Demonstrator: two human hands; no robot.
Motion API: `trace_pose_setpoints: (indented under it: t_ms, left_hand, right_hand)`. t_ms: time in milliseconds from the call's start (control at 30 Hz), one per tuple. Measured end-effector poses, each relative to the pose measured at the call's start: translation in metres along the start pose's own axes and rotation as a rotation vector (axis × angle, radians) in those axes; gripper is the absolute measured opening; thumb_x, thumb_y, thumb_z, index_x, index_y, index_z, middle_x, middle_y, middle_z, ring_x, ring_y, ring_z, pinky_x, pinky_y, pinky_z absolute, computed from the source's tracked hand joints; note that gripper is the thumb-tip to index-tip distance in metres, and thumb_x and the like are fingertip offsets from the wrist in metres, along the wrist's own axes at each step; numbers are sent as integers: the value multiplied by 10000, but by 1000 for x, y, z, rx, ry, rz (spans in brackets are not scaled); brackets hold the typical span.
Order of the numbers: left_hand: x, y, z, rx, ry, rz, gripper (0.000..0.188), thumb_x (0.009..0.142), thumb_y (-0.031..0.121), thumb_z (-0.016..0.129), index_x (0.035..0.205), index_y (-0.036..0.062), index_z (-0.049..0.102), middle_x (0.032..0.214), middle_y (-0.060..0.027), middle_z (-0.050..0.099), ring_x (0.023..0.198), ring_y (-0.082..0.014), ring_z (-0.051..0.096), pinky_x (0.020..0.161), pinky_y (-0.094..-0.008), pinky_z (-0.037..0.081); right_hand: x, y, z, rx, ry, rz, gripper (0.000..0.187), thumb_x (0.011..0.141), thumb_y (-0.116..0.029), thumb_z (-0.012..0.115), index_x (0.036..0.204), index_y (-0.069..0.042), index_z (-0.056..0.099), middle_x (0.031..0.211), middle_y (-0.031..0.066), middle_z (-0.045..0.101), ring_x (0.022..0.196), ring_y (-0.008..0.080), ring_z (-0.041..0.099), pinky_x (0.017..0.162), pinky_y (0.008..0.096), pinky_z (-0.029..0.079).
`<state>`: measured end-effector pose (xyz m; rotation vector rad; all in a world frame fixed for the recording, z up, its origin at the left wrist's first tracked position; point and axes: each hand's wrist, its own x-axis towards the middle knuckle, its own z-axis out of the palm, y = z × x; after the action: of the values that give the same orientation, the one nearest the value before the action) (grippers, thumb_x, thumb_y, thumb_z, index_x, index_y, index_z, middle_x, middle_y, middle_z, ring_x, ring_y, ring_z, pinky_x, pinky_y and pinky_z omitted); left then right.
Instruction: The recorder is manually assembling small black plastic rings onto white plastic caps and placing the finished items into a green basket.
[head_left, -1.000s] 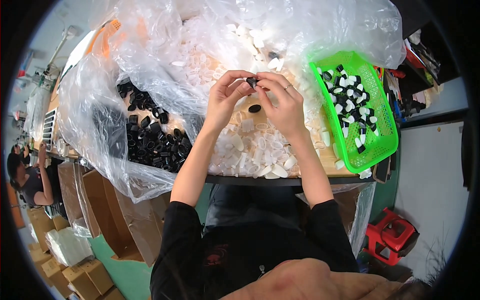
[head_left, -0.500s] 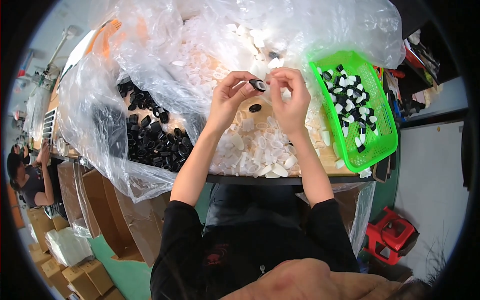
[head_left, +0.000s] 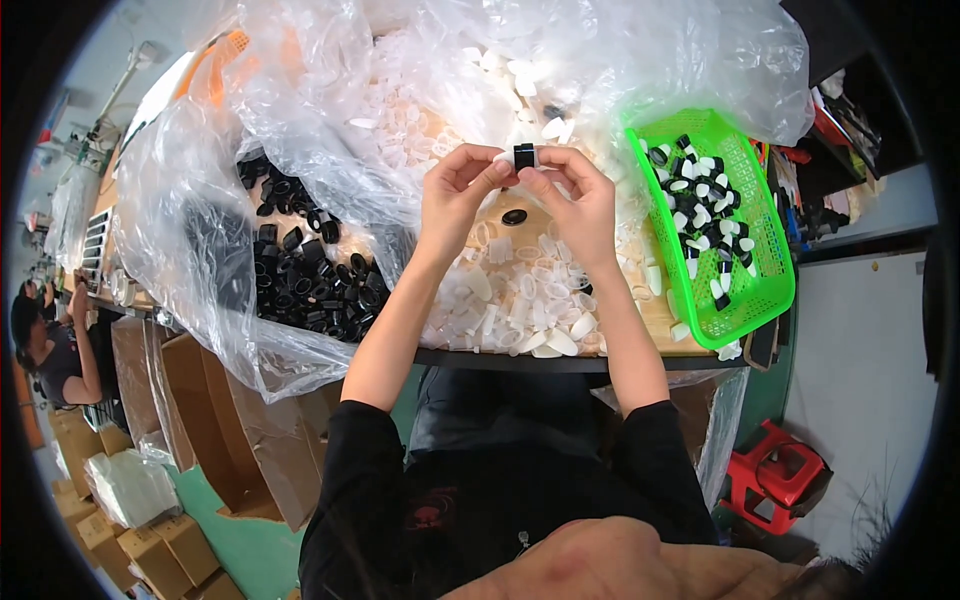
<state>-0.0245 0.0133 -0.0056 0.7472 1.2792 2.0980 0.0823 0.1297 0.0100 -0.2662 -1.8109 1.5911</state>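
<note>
Between my hands, above the table, is a small black-and-white plastic cap piece (head_left: 524, 156), its black band facing me and a white end at its left side. My left hand (head_left: 452, 200) pinches its left end with thumb and fingertips. From the other side, my right hand (head_left: 582, 205) closes thumb and fingers on the right end. Just below the hands, a black oval ring (head_left: 514, 217) lies on the table. Nearer to me spreads a heap of white and translucent plastic parts (head_left: 525, 295), some of them rings, others oval tips.
Black plastic parts (head_left: 310, 285) lie heaped at the left, beside a clear plastic bag (head_left: 190, 230). A green basket (head_left: 785, 275) at the right holds several black-and-white pieces. A red stool (head_left: 775, 475) stands at lower right. At far left another person (head_left: 65, 360) sits near cardboard boxes.
My right hand has moved left onto the cap piece, which only the left hand held before. The piece has turned, its opening no longer facing me, and a white end now shows.
</note>
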Motion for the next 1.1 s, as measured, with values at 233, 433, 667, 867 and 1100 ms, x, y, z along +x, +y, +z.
trace_pose_setpoints:
  t_ms: [233,433,667,867,1100]
  left_hand:
    - [-3,3,5,106,-11,119,70,940,36,602,959,-27,581,1007,-103,638,906,-174,655,820,-297,538]
    - [-3,5,7,22,23,123,72,969,27,518,910,-13,529,1032,-140,628,887,-211,668,831,-337,565]
    - [-1,8,-1,-53,27,0,114,980,35,480,956,-33,569,976,-139,631,880,-204,662,832,-347,563]
    - [-3,7,3,221,-72,34,126,953,59,583,988,-56,622,990,-107,631,834,-162,636,826,-323,536]
    - [-3,6,3,111,-18,110,107,945,42,593,938,-60,624,1044,-105,631,915,-183,658,869,-315,548]
  right_hand:
    - [2,0,-4,301,-2,286,204,852,-27,710,1038,19,641,959,62,689,897,103,645,825,234,508]
    - [2,5,-4,307,-15,301,212,856,-32,703,1056,22,654,976,66,693,891,101,642,828,245,506]
    - [1,5,-3,352,8,292,204,863,-50,699,1053,15,661,962,61,694,886,111,643,857,264,493]
    - [2,1,-6,366,-61,304,199,855,-62,712,1034,9,663,948,60,694,866,120,646,851,265,495]
    - [3,7,-4,366,-20,302,188,871,-56,694,1039,23,661,973,80,695,892,135,655,850,285,515]
